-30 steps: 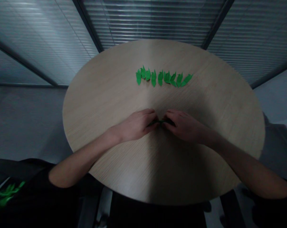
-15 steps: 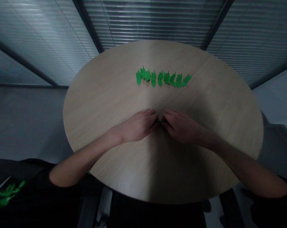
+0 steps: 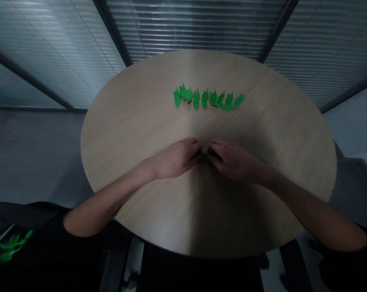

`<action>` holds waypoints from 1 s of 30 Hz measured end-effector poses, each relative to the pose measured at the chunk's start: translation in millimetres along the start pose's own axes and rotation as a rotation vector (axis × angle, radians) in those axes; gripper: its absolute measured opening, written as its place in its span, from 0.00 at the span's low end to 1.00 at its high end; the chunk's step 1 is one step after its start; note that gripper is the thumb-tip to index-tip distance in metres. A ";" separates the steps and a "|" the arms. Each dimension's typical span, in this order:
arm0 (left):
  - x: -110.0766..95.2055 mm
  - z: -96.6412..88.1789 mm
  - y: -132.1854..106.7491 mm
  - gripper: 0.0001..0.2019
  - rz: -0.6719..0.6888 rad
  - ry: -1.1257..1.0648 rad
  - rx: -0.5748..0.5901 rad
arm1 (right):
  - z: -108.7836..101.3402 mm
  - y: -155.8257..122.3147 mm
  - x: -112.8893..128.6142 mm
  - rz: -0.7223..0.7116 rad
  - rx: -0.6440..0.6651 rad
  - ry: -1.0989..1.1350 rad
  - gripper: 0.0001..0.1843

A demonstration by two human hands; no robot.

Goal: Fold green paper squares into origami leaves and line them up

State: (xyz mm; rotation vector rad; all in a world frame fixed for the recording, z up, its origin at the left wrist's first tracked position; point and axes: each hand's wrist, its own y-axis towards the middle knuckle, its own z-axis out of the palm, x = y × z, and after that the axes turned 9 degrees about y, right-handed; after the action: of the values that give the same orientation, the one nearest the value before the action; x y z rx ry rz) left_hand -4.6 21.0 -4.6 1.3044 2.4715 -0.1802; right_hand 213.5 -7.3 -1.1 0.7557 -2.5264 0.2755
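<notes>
My left hand and my right hand meet at the middle of a round wooden table. Both have their fingers curled and pinched onto a small green folded paper piece, which sits low on the tabletop and is mostly hidden between the fingertips. Beyond the hands, a row of several green folded paper pieces lies across the far half of the table, apart from both hands.
Window blinds with dark frames stand behind the table. More green paper shapes show at the lower left, beside my dark clothing. Grey floor surrounds the table on both sides.
The hands stay pressed together on the small green piece, with only slight shifts of the fingers. The row of green pieces has not moved.
</notes>
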 end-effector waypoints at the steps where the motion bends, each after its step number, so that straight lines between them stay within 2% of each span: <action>1: 0.3 0.2 0.2 0.11 -0.004 -0.010 0.002 | -0.4 0.2 -1.6 0.000 0.005 0.020 0.07; 5: 2.4 0.2 1.7 0.10 -0.045 -0.089 0.000 | -3.4 2.7 -8.4 0.005 0.041 0.116 0.08; 11: 4.1 -3.3 4.5 0.09 -0.110 -0.177 0.009 | -7.9 6.9 -9.0 0.100 0.064 0.230 0.10; 16: 2.9 -4.5 4.6 0.09 -0.152 -0.236 0.013 | -7.7 5.6 -8.8 0.102 0.056 0.221 0.08; 22: 2.6 -4.3 5.8 0.10 -0.137 -0.189 0.021 | -7.3 2.8 -8.8 0.099 0.038 0.301 0.03; 30: 4.3 -1.9 4.2 0.09 -0.089 -0.113 0.003 | -5.4 0.0 -8.0 0.052 -0.006 0.163 0.06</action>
State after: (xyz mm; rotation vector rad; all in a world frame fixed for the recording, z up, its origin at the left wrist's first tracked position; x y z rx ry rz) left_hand -3.9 27.3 -4.2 1.1537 2.4354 -0.2714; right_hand 221.4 -1.9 -0.4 0.6387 -2.3947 0.3334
